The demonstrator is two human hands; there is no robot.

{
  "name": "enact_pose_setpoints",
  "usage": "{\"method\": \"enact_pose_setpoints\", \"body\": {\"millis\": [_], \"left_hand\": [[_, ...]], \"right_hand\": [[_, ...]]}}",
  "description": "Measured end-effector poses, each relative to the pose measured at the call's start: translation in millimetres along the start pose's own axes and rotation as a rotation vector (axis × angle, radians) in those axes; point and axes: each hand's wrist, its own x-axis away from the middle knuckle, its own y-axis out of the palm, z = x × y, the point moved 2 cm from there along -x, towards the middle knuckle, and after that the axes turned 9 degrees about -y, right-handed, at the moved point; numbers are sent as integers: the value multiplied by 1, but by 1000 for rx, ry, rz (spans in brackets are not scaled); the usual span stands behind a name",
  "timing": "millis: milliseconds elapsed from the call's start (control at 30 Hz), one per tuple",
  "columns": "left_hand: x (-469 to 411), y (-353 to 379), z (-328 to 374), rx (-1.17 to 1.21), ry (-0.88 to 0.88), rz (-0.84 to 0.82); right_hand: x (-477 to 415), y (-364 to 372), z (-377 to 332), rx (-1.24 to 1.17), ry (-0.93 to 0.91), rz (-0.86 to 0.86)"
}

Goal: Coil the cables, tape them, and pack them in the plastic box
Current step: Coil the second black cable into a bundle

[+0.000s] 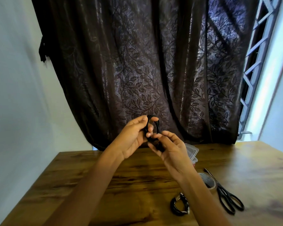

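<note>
Both our hands are raised above the table (pixel 114 175), holding a black cable coil (pixel 158 128) between them. Our left hand (pixel 134 134) curls its fingers round the coil's side. Our right hand (pixel 171 150) pinches its lower end, where a dark bit is too blurred to make out. On the table's right half lie a taped coil (pixel 180 204), scissors (pixel 227 198) and a tape roll (pixel 208 181), the roll partly behind our right forearm. The plastic box (pixel 193 151) toward the table's far edge is mostly hidden by that hand.
</note>
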Motion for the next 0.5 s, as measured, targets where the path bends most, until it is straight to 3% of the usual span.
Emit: {"method": "enact_pose_setpoints", "body": {"millis": [200,500], "left_hand": [[3,-7,-33,173,-35,139],[9,-34,-105,40,-230,442]], "right_hand": [[1,-15,17,119,10,177],[9,-53,66,235,106,417]]}}
